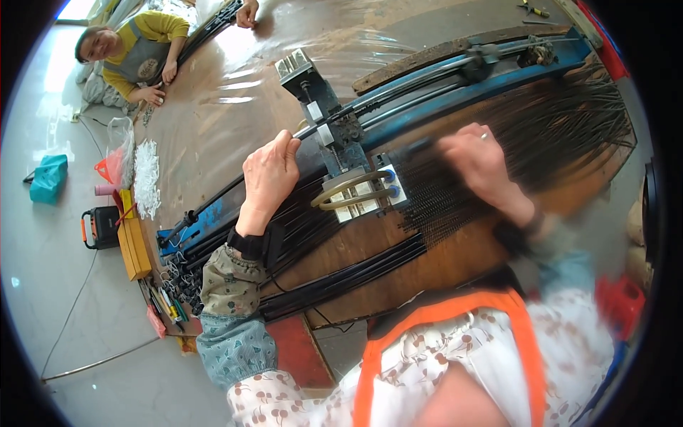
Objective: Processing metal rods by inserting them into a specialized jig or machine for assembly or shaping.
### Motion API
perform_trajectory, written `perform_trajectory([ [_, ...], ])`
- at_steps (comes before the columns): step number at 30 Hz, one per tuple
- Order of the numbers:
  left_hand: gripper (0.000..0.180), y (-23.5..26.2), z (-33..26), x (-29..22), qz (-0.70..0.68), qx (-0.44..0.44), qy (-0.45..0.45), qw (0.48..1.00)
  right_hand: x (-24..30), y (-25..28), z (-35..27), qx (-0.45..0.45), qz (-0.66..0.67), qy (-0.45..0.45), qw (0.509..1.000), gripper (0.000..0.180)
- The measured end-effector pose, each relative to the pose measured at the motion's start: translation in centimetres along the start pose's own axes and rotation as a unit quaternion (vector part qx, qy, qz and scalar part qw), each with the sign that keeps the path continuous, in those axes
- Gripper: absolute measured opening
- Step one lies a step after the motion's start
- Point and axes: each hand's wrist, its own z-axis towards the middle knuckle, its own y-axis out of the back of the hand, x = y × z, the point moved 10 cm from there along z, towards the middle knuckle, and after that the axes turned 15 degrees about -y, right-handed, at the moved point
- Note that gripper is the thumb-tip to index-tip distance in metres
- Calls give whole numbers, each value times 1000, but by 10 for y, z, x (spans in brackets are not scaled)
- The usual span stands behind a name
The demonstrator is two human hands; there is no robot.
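While pinching a thin black rod [370, 105] near its metal-tipped end, left hand [269, 171] sits closed, thumb and fingers tight on it, feeding it along the blue rail [455, 92] into the small metal press [334, 128] bolted on the wooden counter [213, 107]. Held low and in line with the rail, probably to keep the tip square to the die. Right hand [484, 167] blurred, fingers curled down onto the pile of loose black rods [569, 121] right of the press; grip unclear, cannot tell whether anything is actually held. Finished rods bundled [341, 277] along the near counter edge. Co-worker's hands [160, 82] at the far-left end, well apart.
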Motion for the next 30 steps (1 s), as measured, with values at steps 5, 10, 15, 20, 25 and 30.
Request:
perform_trajectory([
  [5, 23, 1, -1, 2, -5, -6, 6, 1000, -8, 4, 0, -7, -3, -16, 1000, 11],
  [10, 22, 2, -10, 8, -11, 1, 20, 1000, -2, -6, 1, 3, 3, -4, 1000, 11],
  [15, 22, 4, -14, 7, -14, -7, 24, 1000, 7, -12, 6, -5, -4, 3, 1000, 11],
  [20, 23, 3, -8, 7, -10, -18, 6, 1000, 7, -16, 15, -4, -29, -16, 999, 10],
  [25, 22, 10, 8, -2, -11, -34, -36, 999, 42, 11, 37, -68, -120, 81, 987, 23],
  [30, 19, 3, -3, 4, -54, -10, -39, 998, 9, -10, 87, 12, -239, 144, 960, 48],
])
